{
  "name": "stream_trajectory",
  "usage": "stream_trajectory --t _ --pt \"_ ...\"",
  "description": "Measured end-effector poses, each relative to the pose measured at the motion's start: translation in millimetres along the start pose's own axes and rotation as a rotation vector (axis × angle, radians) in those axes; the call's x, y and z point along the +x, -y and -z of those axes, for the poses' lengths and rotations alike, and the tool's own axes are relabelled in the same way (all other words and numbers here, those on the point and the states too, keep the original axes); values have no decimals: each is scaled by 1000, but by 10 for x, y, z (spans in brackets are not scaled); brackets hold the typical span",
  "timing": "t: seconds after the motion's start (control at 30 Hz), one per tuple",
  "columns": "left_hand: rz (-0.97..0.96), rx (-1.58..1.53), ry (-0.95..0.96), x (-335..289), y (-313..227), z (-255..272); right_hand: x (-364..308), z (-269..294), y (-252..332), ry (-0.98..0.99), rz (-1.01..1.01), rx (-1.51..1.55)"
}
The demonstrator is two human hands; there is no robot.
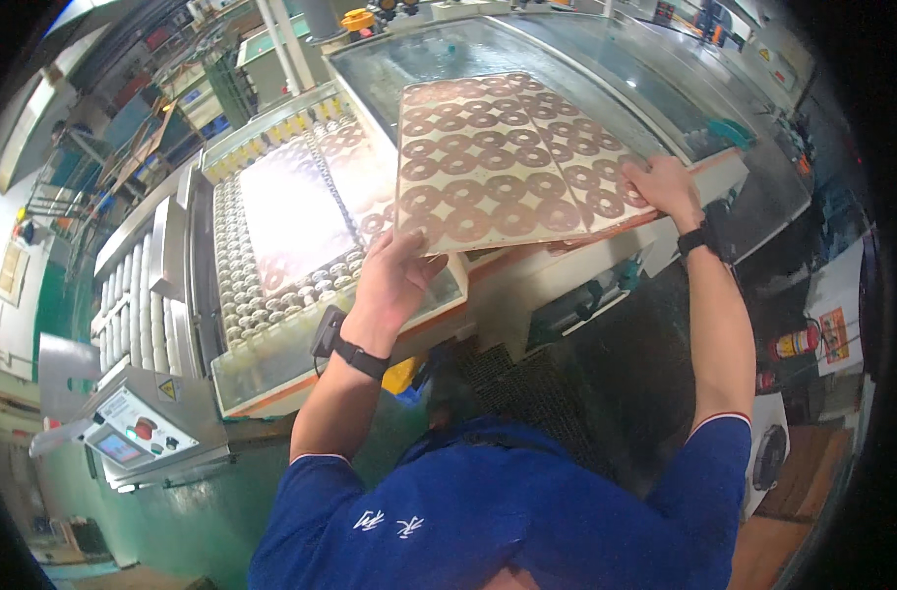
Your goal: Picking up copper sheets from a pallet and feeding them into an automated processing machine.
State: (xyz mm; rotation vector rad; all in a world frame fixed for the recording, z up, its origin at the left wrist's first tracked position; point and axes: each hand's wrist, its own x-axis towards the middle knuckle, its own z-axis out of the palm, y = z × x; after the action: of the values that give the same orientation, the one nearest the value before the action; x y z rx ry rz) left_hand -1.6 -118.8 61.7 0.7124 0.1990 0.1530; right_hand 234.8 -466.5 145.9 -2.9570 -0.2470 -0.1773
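Note:
I hold a large flat panel (498, 157) covered with rows of copper-brown rings on a pale ground. My left hand (394, 280) grips its near left corner. My right hand (665, 187) grips its near right edge. The panel is lifted and tilted above the front of a long machine. Under its left part lies a conveyor bed of small rollers (271, 246), where another ringed sheet (355, 162) shows. Both wrists wear dark bands.
A clear cover (527, 49) runs over the machine beyond the panel. A control box with a screen and buttons (139, 433) sits at lower left. A red cylinder (798, 344) lies on the dark floor at right, near cardboard boxes (803, 472).

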Motion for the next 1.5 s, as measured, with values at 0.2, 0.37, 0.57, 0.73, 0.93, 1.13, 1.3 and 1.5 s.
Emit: stream_trajectory --t 0.2,0.37,0.57,0.73,0.93,1.13,1.3,1.5 --pt "-13 -12 20 16 4 42 -40 -13 114 -34 24 34" --pt "23 37 4 22 -7 90 -76 -16 179 -26 4 82" --pt "72 98 44 -7 -84 158 -138 80 296 56 -22 55" --pt "63 115 5 47 -227 317 -13 -105 32 37 24 113" --pt "-192 1383 -416 726 -823 1820 51 -260 -105 -45 34 134" --pt "-108 1969 -569 917 -1057 3324 28 -191 30 -60 44 49" --pt "-171 2033 -548 977 -937 3272 56 -276 -108 -70 34 32" --pt "-83 2072 -552 994 -945 3102 34 -278 -116 -99 21 54"
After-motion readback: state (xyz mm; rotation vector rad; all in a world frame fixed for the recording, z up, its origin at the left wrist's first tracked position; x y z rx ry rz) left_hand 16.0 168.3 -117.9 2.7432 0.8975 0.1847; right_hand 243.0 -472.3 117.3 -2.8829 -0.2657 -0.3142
